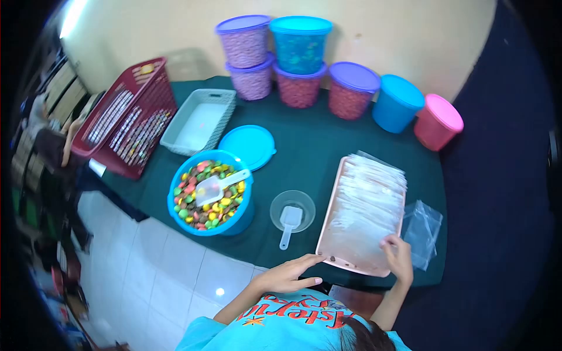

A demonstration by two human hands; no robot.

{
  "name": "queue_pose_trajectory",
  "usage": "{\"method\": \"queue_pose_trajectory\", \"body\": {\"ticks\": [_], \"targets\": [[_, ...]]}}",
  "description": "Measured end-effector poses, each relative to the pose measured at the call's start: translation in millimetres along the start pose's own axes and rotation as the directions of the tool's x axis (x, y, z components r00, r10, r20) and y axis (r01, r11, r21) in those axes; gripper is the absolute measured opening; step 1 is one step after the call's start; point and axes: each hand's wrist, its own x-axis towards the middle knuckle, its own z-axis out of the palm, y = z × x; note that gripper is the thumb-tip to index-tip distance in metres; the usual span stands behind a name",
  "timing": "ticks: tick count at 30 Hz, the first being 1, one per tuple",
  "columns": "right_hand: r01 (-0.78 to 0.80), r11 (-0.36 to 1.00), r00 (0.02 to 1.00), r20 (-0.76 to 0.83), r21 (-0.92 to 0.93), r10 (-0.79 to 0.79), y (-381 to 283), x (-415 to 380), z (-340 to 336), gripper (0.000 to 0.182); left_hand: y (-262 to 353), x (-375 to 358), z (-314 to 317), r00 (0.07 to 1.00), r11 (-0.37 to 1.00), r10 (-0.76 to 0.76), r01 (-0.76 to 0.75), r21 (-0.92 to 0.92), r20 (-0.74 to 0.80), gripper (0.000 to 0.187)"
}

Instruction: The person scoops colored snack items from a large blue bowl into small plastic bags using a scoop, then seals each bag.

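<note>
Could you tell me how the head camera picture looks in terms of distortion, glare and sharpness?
In the head view, a fisheye lens bends the table edge and leaves dark corners; glare washes out the clear bags in the pink tray and makes a bright spot on the floor tile; the left hand and right hand look fairly sharp, the left margin smeared.

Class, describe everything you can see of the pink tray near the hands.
The pink rectangular plastic tray lies flat on the dark green tablecloth, at the near table edge. A stack of clear plastic bags fills its far part; the near part looks bare apart from small dark specks. The left hand touches its near corner; the right hand rests on its near right edge.
</note>
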Motion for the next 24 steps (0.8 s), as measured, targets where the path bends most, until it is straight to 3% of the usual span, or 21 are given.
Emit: {"method": "queue_pose_trajectory", "body": {"ticks": [1, 2, 3, 5, 6, 7, 9, 11, 13, 14, 16, 17, 19, 21, 23, 24], "targets": [[-0.099, 0.973, 0.994, -0.021, 0.209, 0.106, -7.4, 5.1, -3.2, 0.013, 5.6, -5.8, -1.3, 0.999, 0.997, -0.017, 0.014, -0.076, -0.049, 0.056], [-0.082, 0.950, 0.984, -0.127, 0.301, 0.125, -16.2, 11.9, -3.5, 0.016, 9.7, -12.1, -1.5, 0.995, 0.988, -0.036, 0.021, -0.152, -0.094, 0.054], [-0.069, 0.950, 0.990, -0.093, 0.306, 0.102, -23.2, 17.4, -2.3, 0.016, 11.6, -18.9, -0.2, 0.990, 0.987, -0.055, 0.034, -0.157, -0.131, 0.054], [0.016, 0.919, 0.987, -0.150, 0.393, 0.047, -35.9, 27.3, 5.2, 0.018, 13.4, -34.0, 3.9, 0.939, 0.940, -0.078, -0.043, -0.338, -0.336, 0.050], [0.143, 0.920, 0.978, -0.195, 0.365, -0.075, -42.5, 32.0, 18.8, 0.018, 14.8, -41.9, 7.3, 0.900, 0.913, -0.146, -0.038, -0.407, -0.412, 0.050], [0.143, 0.917, 0.982, -0.169, 0.372, -0.085, -55.2, 32.0, 30.9, 0.018, 12.0, -48.3, 12.1, 0.859, 0.897, -0.157, -0.082, -0.435, -0.487, 0.052], [0.273, 0.821, 0.952, -0.020, 0.502, -0.305, -86.6, 26.6, 57.5, 0.019, 13.4, -62.4, 18.8, 0.770, 0.799, -0.235, -0.194, -0.569, -0.593, 0.055], [0.198, 0.790, 0.913, 0.184, 0.580, -0.364, -124.4, 15.8, 70.1, 0.018, 8.8, -76.0, 24.5, 0.684, 0.683, -0.258, -0.370, -0.630, -0.682, 0.063], [0.104, 0.775, 0.887, 0.294, 0.624, -0.356, -126.2, 11.1, 98.4, 0.014, 1.0, -91.7, 26.4, 0.609, 0.686, -0.206, -0.469, -0.557, -0.766, 0.083], [0.121, 0.770, 0.867, 0.311, 0.627, -0.389, -133.2, 9.0, 106.3, 0.014, -1.7, -97.7, 26.0, 0.588, 0.692, -0.208, -0.477, -0.542, -0.782, 0.083], [0.101, 0.752, 0.822, 0.371, 0.652, -0.433, -149.6, 0.6, 127.7, 0.014, -5.3, -109.2, 23.4, 0.537, 0.738, -0.104, -0.522, -0.427, -0.837, 0.105], [0.130, 0.748, 0.795, 0.382, 0.651, -0.471, -158.8, -5.2, 138.5, 0.014, -5.1, -112.9, 20.7, 0.522, 0.743, -0.104, -0.525, -0.415, -0.847, 0.105], [0.020, 0.771, 0.767, 0.485, 0.636, -0.420, -176.9, -23.1, 161.9, 0.015, -2.1, -117.0, 14.9, 0.421, 0.599, -0.064, -0.709, -0.373, -0.905, 0.113], [-0.023, 0.745, 0.736, 0.516, 0.667, -0.439, -190.9, -38.1, 190.4, 0.017, -3.8, -128.1, 4.7, 0.401, 0.616, -0.074, -0.702, -0.358, -0.913, 0.114], [0.019, 0.741, 0.720, 0.505, 0.671, -0.475, -206.0, -45.3, 215.0, 0.016, -10.4, -144.4, -6.9, 0.345, 0.541, -0.115, -0.764, -0.350, -0.931, 0.111], [-0.073, 0.732, 0.695, 0.561, 0.678, -0.450, -212.2, -49.6, 226.3, 0.016, -14.2, -155.4, -12.0, 0.321, 0.507, -0.156, -0.786, -0.354, -0.934, 0.107]]}}
